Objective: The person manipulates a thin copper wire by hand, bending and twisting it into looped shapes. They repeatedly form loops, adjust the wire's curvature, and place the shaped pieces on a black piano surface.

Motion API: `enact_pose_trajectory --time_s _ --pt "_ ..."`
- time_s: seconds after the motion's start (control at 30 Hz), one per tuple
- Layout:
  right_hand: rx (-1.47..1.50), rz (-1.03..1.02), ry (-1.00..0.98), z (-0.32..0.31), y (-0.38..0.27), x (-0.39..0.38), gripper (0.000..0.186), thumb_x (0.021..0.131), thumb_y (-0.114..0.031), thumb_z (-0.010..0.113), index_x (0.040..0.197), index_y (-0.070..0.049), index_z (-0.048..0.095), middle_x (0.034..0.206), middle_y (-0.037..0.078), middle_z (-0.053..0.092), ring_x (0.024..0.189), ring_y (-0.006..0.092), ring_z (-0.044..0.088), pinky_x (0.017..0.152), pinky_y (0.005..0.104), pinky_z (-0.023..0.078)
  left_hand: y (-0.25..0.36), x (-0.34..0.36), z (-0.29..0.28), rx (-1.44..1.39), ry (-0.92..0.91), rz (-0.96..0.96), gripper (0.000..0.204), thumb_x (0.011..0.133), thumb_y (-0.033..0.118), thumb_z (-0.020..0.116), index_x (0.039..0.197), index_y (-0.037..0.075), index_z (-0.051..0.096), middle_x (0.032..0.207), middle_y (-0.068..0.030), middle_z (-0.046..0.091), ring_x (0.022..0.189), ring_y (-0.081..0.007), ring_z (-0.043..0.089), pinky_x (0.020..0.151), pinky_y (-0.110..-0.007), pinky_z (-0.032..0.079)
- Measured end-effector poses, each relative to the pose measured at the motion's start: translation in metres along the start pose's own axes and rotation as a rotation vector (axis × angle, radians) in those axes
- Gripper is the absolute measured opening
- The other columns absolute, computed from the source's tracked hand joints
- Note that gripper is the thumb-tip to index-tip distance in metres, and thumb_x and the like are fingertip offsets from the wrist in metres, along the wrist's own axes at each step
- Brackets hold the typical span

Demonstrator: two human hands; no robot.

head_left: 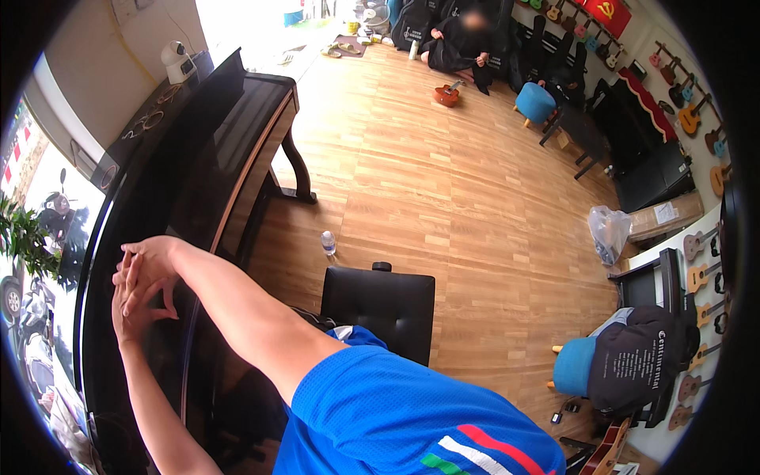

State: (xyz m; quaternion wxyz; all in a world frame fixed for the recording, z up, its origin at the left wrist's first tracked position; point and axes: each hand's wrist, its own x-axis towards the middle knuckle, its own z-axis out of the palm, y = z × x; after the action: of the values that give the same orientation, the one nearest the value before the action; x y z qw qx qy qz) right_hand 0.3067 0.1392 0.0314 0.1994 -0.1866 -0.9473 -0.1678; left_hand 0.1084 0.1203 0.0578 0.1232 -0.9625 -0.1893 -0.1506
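Observation:
Both of my arms reach out to the left, over the front of a glossy black upright piano point(162, 190). My right hand point(156, 255) comes in from above, out of a blue sleeve. It meets my left hand point(136, 310), whose bare forearm rises from the lower edge. The fingers of the two hands are laced together and closed on each other, with thumbs sticking out toward the right. No object shows between them. Whether they touch the piano, I cannot tell.
Beside me stands a black padded bench point(380, 309), with a water bottle point(328, 243) on the wooden floor beyond. A seated person point(467, 47), a ukulele point(447, 96) and a blue stool point(535, 103) are farther back. Another stool point(575, 366) stands right. A white camera point(177, 62) sits on the piano.

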Motion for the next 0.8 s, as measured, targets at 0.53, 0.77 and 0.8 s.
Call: enact_pose_trajectory --time_s 0.53,0.77,0.8 --pt "0.321 0.098 0.004 0.007 0.016 -0.058 0.103 0.063 -0.084 0.065 0.152 -0.053 0.024 0.158 -0.001 0.035 0.145 0.0298 0.033 0.115 0.0619 0.026 0.01 0.048 0.043 -0.234 0.033 0.073 0.077 0.036 0.047 0.084 0.109 0.024 0.075 0.157 -0.004 0.039 0.142 -0.0383 0.039 0.109 -0.049 0.044" --pt "0.407 0.078 0.038 0.006 0.018 -0.051 0.103 0.063 -0.083 0.067 0.152 -0.051 0.027 0.155 0.002 0.037 0.141 0.0315 0.037 0.114 0.0592 0.027 0.018 0.03 0.044 -0.236 0.005 -0.045 0.08 0.043 0.032 0.084 0.121 0.022 0.069 0.157 -0.0106 0.038 0.142 -0.0422 0.038 0.11 -0.049 0.044" --pt "0.421 0.072 0.044 0.006 0.019 -0.051 0.103 0.063 -0.083 0.067 0.152 -0.05 0.027 0.154 0.003 0.038 0.141 0.0318 0.038 0.114 0.0588 0.028 0.017 0.026 0.046 -0.236 0.008 -0.058 0.082 0.043 0.031 0.084 0.123 0.021 0.068 0.157 -0.0118 0.038 0.142 -0.0426 0.038 0.11 -0.049 0.043"
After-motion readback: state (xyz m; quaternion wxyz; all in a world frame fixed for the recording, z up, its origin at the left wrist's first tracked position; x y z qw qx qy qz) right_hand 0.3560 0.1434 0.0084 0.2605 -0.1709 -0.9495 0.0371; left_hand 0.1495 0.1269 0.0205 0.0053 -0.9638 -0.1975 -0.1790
